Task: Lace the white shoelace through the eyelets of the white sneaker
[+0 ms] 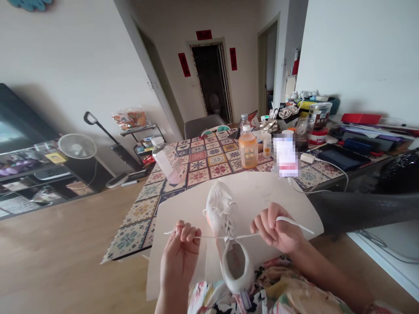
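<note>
A white sneaker (218, 209) lies on a large white board (183, 209), its toe pointing away from me and its opening toward me. From a crossing at the top of the lacing, one white shoelace (209, 237) runs out to each side, pulled straight. My left hand (183, 244) is closed on the left end, with a short tip sticking out past the fingers. On the other side, my right hand (275, 226) grips the right end, and a longer tail hangs out beyond it. The sneaker's heel rests near the floral cloth (281, 288) on my lap.
The board overlaps a table with a patterned tile cloth (137, 209). Behind it stand a bottle of orange drink (248, 150), a pinkish bottle (168, 161) and a blurred upright screen (286, 156). A white cable (337, 168) and stacked papers (366, 128) are at right.
</note>
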A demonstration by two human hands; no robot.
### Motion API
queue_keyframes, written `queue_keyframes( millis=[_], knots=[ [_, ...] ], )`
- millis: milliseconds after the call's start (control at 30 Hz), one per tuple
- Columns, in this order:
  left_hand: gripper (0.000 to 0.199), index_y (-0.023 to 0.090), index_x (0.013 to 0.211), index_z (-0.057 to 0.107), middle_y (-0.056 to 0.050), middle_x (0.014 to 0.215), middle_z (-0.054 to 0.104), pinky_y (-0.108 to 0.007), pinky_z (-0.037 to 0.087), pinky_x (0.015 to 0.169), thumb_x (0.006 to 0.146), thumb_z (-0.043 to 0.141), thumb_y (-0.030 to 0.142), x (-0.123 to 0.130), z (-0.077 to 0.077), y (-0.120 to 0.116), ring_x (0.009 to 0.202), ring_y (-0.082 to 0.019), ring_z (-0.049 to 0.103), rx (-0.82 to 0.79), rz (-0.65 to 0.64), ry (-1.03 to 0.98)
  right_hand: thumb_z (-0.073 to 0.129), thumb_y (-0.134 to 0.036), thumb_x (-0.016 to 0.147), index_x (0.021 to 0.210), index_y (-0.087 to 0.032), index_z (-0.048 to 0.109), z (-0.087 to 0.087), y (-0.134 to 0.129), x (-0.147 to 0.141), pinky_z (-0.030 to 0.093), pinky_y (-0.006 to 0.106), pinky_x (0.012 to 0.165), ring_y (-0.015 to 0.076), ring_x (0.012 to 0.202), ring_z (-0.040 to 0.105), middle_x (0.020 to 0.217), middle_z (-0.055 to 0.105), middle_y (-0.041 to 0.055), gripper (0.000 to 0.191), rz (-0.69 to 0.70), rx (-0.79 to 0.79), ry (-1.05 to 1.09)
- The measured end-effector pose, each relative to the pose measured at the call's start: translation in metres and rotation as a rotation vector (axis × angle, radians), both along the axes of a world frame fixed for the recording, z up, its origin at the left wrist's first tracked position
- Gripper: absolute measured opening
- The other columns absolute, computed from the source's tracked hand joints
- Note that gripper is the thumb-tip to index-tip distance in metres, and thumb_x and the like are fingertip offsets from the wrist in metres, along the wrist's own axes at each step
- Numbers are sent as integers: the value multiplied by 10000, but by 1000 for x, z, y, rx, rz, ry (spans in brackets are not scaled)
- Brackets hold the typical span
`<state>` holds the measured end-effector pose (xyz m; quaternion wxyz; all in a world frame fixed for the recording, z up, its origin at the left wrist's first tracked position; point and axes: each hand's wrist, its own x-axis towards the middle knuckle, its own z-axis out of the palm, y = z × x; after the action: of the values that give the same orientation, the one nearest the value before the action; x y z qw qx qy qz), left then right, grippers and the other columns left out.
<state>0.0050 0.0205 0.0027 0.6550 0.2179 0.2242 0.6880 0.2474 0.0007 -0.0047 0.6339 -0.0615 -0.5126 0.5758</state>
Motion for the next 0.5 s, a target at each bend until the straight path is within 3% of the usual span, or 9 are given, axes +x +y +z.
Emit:
queue_keyframes(
  millis=[100,200,300,367,500],
  knots=[
    [187,156,726,553,103,515,405,-128,465,456,775,723,95,-10,-6,10,397,-31,438,0,19,-13,730,-488,805,580,-219,475,-13,19,17,413,197,422,57,314,321,404,340,-117,433,177,75,13],
    [193,151,697,550,99,517,366,-108,339,392,792,717,131,-12,-10,15,381,-22,370,-3,58,64,765,-524,750,458,-209,490,-22,33,30,385,182,374,56,252,383,298,364,-97,510,349,216,-78],
    [217,159,690,552,98,500,362,-122,263,371,798,737,188,-10,-13,15,370,-32,303,3,48,161,671,-728,732,430,-200,509,-25,36,35,419,210,399,91,303,481,317,446,-37,630,490,261,-429],
    [228,175,724,568,109,459,337,-137,242,370,809,754,278,-10,-16,12,360,-45,235,25,-19,266,626,-756,762,503,-182,547,-22,33,35,416,216,423,91,361,483,407,500,-23,635,453,221,-622],
    [459,171,790,635,117,362,262,-172,216,392,878,581,619,-15,-20,3,363,-65,155,134,-208,647,555,-583,940,690,-147,617,-10,24,24,348,196,475,72,473,418,616,527,-28,506,198,147,-736]
  ],
)
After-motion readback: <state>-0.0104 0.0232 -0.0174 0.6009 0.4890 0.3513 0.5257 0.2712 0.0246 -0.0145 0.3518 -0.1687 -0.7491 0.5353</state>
